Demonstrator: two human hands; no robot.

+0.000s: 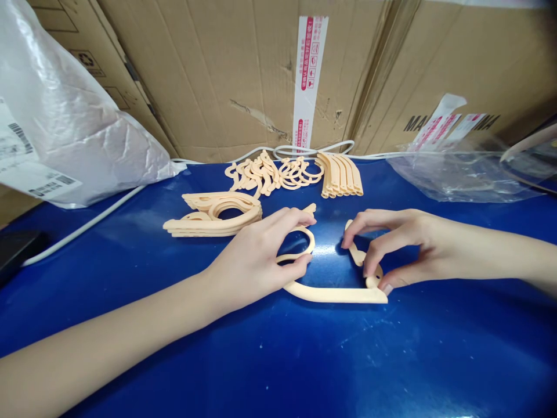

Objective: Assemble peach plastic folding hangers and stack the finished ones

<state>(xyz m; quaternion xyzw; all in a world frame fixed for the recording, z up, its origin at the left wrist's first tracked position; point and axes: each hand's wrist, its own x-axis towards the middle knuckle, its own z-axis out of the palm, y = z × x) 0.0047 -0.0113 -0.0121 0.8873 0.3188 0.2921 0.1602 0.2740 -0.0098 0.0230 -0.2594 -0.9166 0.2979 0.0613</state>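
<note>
My left hand (261, 249) is closed around the ring-shaped middle (311, 241) of a cream plastic piece that looks like part of a folding hanger. From under this hand a curved hanger arm (335, 295) runs right, low over the blue table. At the arm's right end, my right hand (404, 247) pinches a small curved cream part (357, 254), its lower end against the arm. Whether the two are joined I cannot tell. Beyond my left hand lies a stack of folded cream hangers (213, 226).
Loose cream hook-like parts (256, 174), rings (300, 174) and a row of curved arms (342, 176) lie at the back of the blue table (278, 360). Cardboard boxes (226, 75) stand behind. A white cable (87, 223), a silvery parcel bag (96, 133) and clear plastic (456, 174) flank them.
</note>
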